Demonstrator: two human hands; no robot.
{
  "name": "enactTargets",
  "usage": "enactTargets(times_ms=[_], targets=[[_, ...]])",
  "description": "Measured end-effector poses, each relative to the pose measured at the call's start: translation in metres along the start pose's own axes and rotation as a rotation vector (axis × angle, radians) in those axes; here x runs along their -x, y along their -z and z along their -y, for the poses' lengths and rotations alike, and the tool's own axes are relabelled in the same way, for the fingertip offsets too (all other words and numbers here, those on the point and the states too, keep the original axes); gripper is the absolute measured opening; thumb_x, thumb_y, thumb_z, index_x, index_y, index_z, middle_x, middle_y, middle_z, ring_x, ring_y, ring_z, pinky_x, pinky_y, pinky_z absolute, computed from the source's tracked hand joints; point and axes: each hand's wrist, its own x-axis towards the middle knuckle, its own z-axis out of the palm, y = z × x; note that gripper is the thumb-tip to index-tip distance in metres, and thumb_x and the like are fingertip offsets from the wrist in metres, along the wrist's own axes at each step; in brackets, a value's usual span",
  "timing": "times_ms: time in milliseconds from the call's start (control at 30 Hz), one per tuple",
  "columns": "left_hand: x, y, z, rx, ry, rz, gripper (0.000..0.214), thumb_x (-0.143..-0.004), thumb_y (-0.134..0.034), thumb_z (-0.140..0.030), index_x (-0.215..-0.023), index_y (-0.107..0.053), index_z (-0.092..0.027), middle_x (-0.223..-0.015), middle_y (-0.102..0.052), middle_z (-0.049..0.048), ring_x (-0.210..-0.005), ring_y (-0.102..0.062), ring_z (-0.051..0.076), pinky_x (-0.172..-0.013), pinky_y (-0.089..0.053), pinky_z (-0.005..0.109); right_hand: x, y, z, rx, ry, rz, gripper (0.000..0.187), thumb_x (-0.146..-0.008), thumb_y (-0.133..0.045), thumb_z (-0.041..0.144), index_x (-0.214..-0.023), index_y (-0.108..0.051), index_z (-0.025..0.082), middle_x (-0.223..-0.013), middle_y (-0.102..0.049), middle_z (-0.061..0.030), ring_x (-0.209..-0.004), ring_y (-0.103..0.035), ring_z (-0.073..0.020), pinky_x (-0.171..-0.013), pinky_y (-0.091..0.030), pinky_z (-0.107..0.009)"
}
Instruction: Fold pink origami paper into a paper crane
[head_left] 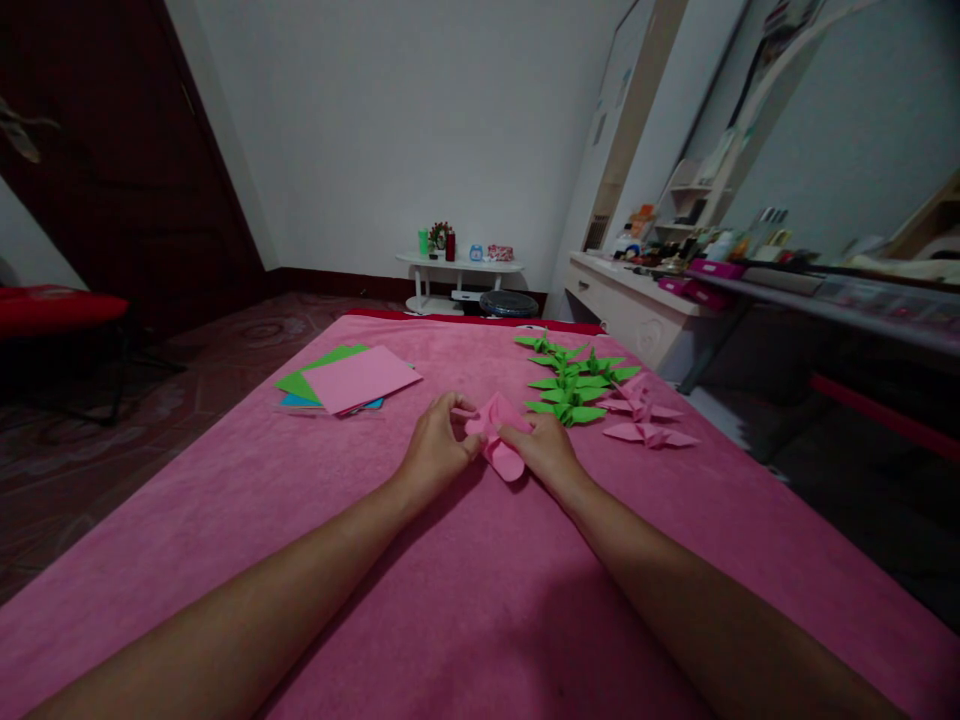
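A partly folded sheet of pink origami paper (pixel 504 456) is between my hands, just above the pink cloth, with its near end curled round. My left hand (pixel 444 440) pinches its left edge between thumb and fingers. From the other side, my right hand (pixel 546 448) grips it, the thumb pressed on top near the middle fold. The right fingers are mostly hidden under the paper. Close by on the right lie several folded green paper cranes (pixel 570 392) in rows, and beside them a few pink paper cranes (pixel 651 434).
On the left lies a stack of square paper, a pink sheet (pixel 364 378) over green and blue ones. The pink cloth (pixel 315 540) covers the whole table. Beyond it stands a small white table (pixel 459 264). A cluttered dresser (pixel 637 290) is at right, a red chair (pixel 60 310) at left.
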Motion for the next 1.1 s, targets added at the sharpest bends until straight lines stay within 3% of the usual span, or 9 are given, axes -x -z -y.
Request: enactTargets(times_ms=[100,233,367,600,700,800,933,1000,1100], targets=[[0.004,0.003,-0.008,-0.246,-0.150,-0.006,0.007,-0.065,-0.065,-0.023,-0.063,-0.061,-0.018,-0.074,-0.058,0.0037,-0.074,-0.053,0.016,-0.069,-0.040,0.025,0.002,0.003,0.005,0.085,-0.011,0.011,0.033,-0.068,-0.056,0.043,-0.051,-0.060,0.016,-0.045,-0.048,0.0014,-0.041,-0.043,-0.0102,-0.042,-0.025,-0.022],[0.009,0.002,-0.014,-0.427,-0.044,0.148,0.014,-0.065,-0.064,-0.032,-0.069,-0.067,-0.019,-0.069,-0.062,0.0025,-0.067,-0.053,0.016,-0.063,-0.038,0.025,0.005,0.007,0.014,0.188,-0.034,0.071,0.030,-0.069,-0.056,0.040,-0.053,-0.063,0.015,-0.045,-0.049,0.0006,-0.043,-0.046,-0.0107,-0.043,-0.024,-0.022],[0.007,0.002,-0.009,-0.400,0.060,0.265,0.020,-0.070,-0.057,-0.031,-0.073,-0.071,-0.018,-0.065,-0.065,0.0020,-0.059,-0.055,0.014,-0.056,-0.037,0.023,0.003,0.011,0.014,0.219,-0.051,0.127,0.029,-0.065,-0.060,0.039,-0.051,-0.061,0.014,-0.046,-0.050,0.0002,-0.045,-0.046,-0.0104,-0.042,-0.024,-0.021],[0.002,0.002,0.004,-0.309,0.048,0.270,0.030,-0.073,-0.056,-0.039,-0.058,-0.065,-0.015,-0.055,-0.061,0.0015,-0.055,-0.054,0.013,-0.054,-0.038,0.022,-0.002,0.007,0.001,0.031,-0.028,0.148,0.023,-0.062,-0.062,0.035,-0.055,-0.063,0.013,-0.048,-0.051,0.0015,-0.044,-0.044,-0.0091,-0.042,-0.025,-0.019],[0.000,-0.001,0.009,-0.203,0.039,0.118,0.028,-0.067,-0.066,-0.042,-0.065,-0.062,-0.014,-0.063,-0.061,0.0019,-0.058,-0.055,0.012,-0.056,-0.041,0.022,-0.002,0.004,-0.001,-0.096,-0.017,0.101,0.024,-0.062,-0.062,0.036,-0.054,-0.061,0.013,-0.047,-0.048,0.0026,-0.044,-0.041,-0.0086,-0.042,-0.025,-0.019],[-0.002,-0.003,0.009,0.093,0.176,-0.013,0.040,-0.060,-0.074,-0.039,-0.087,-0.058,-0.015,-0.073,-0.063,0.0024,-0.063,-0.058,0.012,-0.056,-0.045,0.022,-0.003,0.004,0.001,-0.231,0.008,0.068,0.027,-0.064,-0.060,0.039,-0.056,-0.059,0.013,-0.049,-0.047,0.0030,-0.045,-0.040,-0.0088,-0.043,-0.027,-0.020],[-0.003,-0.001,0.004,0.521,0.450,0.193,0.038,-0.064,-0.075,-0.034,-0.090,-0.059,-0.011,-0.080,-0.066,0.0065,-0.066,-0.062,0.013,-0.065,-0.052,0.026,-0.003,0.007,0.009,-0.361,0.033,0.056,0.027,-0.063,-0.060,0.038,-0.055,-0.055,0.013,-0.050,-0.044,0.0031,-0.047,-0.038,-0.0087,-0.044,-0.029,-0.020],[-0.003,0.003,0.002,0.586,0.537,0.287,0.031,-0.066,-0.074,-0.032,-0.082,-0.061,-0.009,-0.074,-0.066,0.0071,-0.064,-0.063,0.013,-0.067,-0.053,0.026,-0.002,0.009,0.013,-0.394,0.031,0.060,0.026,-0.062,-0.062,0.037,-0.055,-0.054,0.013,-0.051,-0.044,0.0029,-0.048,-0.038,-0.0088,-0.044,-0.029,-0.021],[-0.004,0.007,0.003,0.607,0.620,0.330,0.025,-0.068,-0.073,-0.029,-0.080,-0.063,-0.010,-0.072,-0.067,0.0069,-0.060,-0.064,0.013,-0.064,-0.055,0.027,0.001,0.011,0.018,-0.439,0.026,0.060,0.025,-0.060,-0.065,0.036,-0.058,-0.056,0.013,-0.053,-0.046,0.0026,-0.048,-0.038,-0.0087,-0.044,-0.029,-0.021]])
